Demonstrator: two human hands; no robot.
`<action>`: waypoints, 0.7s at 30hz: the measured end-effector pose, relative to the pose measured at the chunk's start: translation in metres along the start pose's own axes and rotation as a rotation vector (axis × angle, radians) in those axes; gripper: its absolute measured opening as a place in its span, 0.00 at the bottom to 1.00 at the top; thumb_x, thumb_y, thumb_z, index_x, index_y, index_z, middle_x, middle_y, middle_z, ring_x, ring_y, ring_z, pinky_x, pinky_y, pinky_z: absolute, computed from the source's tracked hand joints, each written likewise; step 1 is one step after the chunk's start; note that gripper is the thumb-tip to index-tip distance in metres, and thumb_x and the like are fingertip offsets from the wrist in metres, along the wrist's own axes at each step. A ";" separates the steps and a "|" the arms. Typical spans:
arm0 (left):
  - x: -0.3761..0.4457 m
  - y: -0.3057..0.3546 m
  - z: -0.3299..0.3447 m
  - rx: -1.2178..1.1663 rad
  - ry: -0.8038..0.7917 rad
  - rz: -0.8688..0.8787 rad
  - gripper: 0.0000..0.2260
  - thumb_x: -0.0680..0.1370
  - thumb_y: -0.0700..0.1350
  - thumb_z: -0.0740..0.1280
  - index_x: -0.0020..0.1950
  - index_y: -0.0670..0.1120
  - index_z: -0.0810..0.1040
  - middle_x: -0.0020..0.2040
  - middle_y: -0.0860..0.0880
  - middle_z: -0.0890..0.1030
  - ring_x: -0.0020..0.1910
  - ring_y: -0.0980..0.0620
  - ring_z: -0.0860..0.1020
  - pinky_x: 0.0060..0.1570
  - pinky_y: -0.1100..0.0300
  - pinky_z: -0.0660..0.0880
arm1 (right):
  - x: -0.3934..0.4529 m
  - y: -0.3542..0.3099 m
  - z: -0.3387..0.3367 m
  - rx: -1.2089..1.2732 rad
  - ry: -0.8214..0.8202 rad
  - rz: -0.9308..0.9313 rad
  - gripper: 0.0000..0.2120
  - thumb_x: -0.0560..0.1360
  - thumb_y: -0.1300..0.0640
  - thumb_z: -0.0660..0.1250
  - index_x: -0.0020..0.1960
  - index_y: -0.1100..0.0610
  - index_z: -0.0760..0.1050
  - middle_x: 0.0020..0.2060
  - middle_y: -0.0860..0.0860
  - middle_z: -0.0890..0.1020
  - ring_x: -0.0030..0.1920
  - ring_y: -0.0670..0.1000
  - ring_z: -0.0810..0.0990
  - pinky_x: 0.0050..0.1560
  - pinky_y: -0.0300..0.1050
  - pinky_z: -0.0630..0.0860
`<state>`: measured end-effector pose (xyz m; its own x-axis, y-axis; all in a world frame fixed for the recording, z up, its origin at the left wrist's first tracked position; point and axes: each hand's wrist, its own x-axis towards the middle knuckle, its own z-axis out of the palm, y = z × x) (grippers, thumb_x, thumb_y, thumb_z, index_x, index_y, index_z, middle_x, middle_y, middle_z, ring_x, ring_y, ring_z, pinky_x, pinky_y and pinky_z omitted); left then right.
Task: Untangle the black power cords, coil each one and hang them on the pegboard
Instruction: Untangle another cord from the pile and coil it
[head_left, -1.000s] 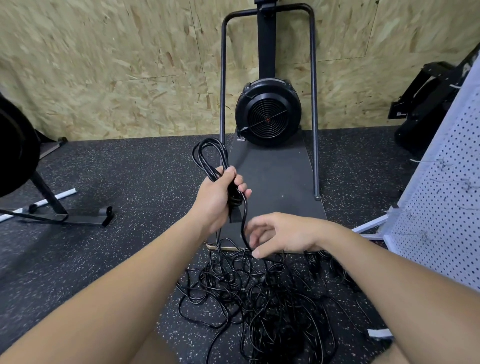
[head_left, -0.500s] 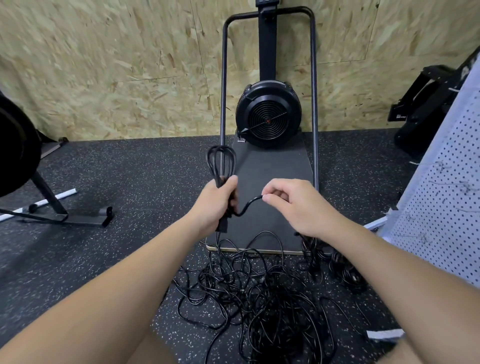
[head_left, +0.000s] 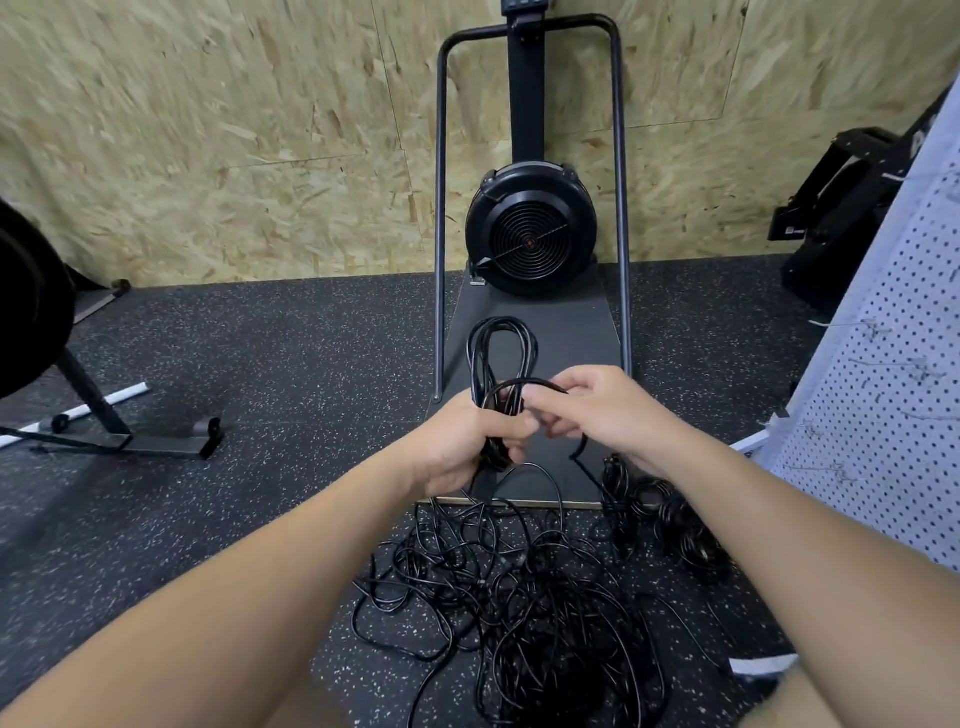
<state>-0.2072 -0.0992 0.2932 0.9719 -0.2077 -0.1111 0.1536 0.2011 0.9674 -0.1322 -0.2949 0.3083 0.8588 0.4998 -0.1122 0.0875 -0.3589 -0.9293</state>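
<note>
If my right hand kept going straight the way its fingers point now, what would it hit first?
Probably the coiled cord and the left hand gripping it. The right hand points leftward, almost touching them, though depth is hard to judge.

I cannot see the coiled cord (head_left: 501, 358) inside my left grip (head_left: 467, 441); the pegboard (head_left: 883, 415) is cut by the right edge.

Tangled cords (head_left: 519, 587) cover the floor below; pegboard (head_left: 883, 415) hems the right, open floor (head_left: 291, 374) left.
</note>
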 end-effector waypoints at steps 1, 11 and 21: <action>0.001 0.000 -0.001 0.006 0.013 0.010 0.10 0.81 0.29 0.70 0.54 0.43 0.82 0.41 0.50 0.77 0.37 0.54 0.69 0.38 0.61 0.72 | 0.000 0.003 -0.003 -0.029 -0.023 0.002 0.24 0.72 0.33 0.80 0.57 0.52 0.86 0.47 0.48 0.91 0.50 0.49 0.90 0.63 0.54 0.84; 0.010 0.000 -0.017 -0.086 0.207 0.072 0.15 0.76 0.35 0.74 0.59 0.43 0.74 0.38 0.49 0.70 0.36 0.52 0.68 0.37 0.60 0.73 | 0.008 0.014 -0.011 -0.079 0.035 0.009 0.07 0.79 0.56 0.79 0.54 0.56 0.85 0.43 0.54 0.90 0.42 0.49 0.86 0.50 0.49 0.84; -0.002 0.002 -0.008 0.239 0.021 0.037 0.13 0.79 0.40 0.78 0.59 0.45 0.77 0.49 0.50 0.81 0.43 0.55 0.77 0.45 0.58 0.75 | -0.006 -0.038 -0.003 0.339 0.177 -0.238 0.04 0.83 0.64 0.71 0.56 0.64 0.84 0.41 0.57 0.86 0.36 0.52 0.79 0.42 0.48 0.82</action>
<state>-0.2076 -0.0911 0.2937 0.9799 -0.1844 -0.0764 0.0732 -0.0241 0.9970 -0.1394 -0.2866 0.3457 0.9106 0.3840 0.1528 0.1475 0.0432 -0.9881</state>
